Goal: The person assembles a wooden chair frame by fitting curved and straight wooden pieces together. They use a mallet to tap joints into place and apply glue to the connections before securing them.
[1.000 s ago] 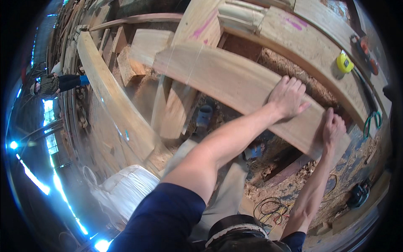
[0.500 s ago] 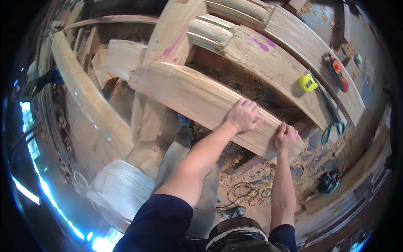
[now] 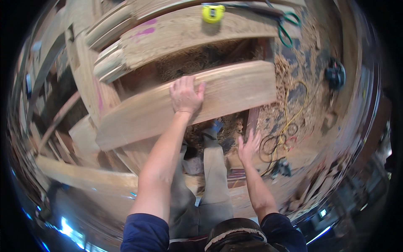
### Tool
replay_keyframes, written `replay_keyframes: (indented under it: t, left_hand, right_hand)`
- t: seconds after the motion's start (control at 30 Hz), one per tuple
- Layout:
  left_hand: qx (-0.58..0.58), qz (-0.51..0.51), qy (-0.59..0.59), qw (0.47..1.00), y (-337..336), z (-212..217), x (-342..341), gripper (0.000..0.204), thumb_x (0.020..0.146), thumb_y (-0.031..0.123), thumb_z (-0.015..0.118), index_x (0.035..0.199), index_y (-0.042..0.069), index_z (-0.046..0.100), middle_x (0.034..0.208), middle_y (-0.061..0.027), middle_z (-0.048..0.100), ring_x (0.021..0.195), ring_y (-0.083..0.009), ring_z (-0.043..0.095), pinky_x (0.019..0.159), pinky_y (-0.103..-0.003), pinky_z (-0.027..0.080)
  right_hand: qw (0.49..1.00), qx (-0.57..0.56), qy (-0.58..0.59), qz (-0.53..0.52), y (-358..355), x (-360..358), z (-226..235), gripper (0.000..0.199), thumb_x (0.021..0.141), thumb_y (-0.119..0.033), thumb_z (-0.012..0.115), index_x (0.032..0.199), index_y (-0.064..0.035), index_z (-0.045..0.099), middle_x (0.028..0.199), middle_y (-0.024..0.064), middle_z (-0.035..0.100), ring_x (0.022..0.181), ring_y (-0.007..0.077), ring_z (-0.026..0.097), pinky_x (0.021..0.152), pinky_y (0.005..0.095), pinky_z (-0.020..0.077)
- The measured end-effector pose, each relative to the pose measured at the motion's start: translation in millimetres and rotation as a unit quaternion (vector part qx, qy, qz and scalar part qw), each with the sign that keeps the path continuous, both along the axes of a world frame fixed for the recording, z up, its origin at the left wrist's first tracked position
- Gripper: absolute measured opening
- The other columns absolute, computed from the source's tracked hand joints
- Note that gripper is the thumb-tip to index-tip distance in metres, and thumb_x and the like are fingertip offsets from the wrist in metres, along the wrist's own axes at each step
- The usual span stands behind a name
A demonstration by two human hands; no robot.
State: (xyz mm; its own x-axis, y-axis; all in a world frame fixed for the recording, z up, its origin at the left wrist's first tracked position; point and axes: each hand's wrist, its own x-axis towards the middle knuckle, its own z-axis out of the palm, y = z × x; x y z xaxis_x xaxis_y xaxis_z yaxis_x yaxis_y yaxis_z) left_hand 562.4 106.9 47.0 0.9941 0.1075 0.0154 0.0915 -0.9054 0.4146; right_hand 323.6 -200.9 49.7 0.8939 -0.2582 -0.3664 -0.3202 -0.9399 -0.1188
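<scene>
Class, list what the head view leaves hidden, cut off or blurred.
All in the head view:
Underside of the board: faces away.
Board surface under the left hand: covered by it.
Topmost timber: cut off by the upper edge.
Scrap wood, lower right: detail blurred.

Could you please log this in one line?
left hand: on board | right hand: open, off board | tape measure: on farther beam

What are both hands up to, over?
Left hand on wooden plank. Right hand open, off the plank. Yellow tape measure out of the way, on curved board beyond.
</scene>
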Motion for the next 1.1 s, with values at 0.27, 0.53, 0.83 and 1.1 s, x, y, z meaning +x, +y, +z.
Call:
replay_keyframes:
  t: [0.27,0.53,0.83,1.1]
  left_hand:
    - [0.044,-0.025,-0.033,0.998,-4.5,-16.8,-5.6,0.046,0.098,0.047,0.062,0.111,0.003,0.07,0.111,-0.0172,0.071,0.11,-0.0362,0.063,0.1,-0.05,0.041]
    - [0.11,-0.021,0.05,0.992,-1.3,-26.4,-4.2,0.066,0.103,0.059,0.046,0.125,0.001,0.068,0.127,-0.0236,0.069,0.121,-0.0445,0.061,0.109,-0.053,0.041]
    - [-0.054,-0.085,0.019,0.995,6.0,-34.9,3.4,0.056,0.112,0.04,0.044,0.14,-0.007,0.054,0.139,-0.0215,0.061,0.125,-0.0276,0.058,0.108,-0.04,0.045]
    - [-0.031,-0.074,-0.005,0.997,0.1,-22.2,-11.7,0.053,0.108,0.048,0.051,0.115,-0.003,0.063,0.1,-0.0099,0.064,0.095,-0.0194,0.057,0.087,-0.035,0.047]
  right_hand:
    - [0.868,0.213,0.264,-0.362,80.7,-335.8,-7.4,0.053,0.1,-0.048,0.06,0.127,-0.0034,0.071,0.123,0.0236,0.072,0.121,0.039,0.066,0.104,0.045,0.0506]
    - [0.663,0.319,0.349,-0.581,230.5,-437.1,-61.3,0.06,0.098,-0.049,0.066,0.137,-0.0033,0.065,0.133,0.0208,0.069,0.128,0.0341,0.064,0.108,0.0407,0.0483]
    - [0.565,0.464,0.248,-0.635,324.2,-481.7,-241.2,0.057,0.093,-0.034,0.073,0.135,0.0008,0.057,0.112,0.0157,0.069,0.103,0.0247,0.066,0.085,0.0395,0.0537]
    - [0.462,0.36,0.122,-0.801,371.0,-504.9,-313.1,0.044,0.092,-0.023,0.07,0.128,0.0012,0.065,0.117,0.016,0.071,0.104,0.0251,0.068,0.088,0.0401,0.0531]
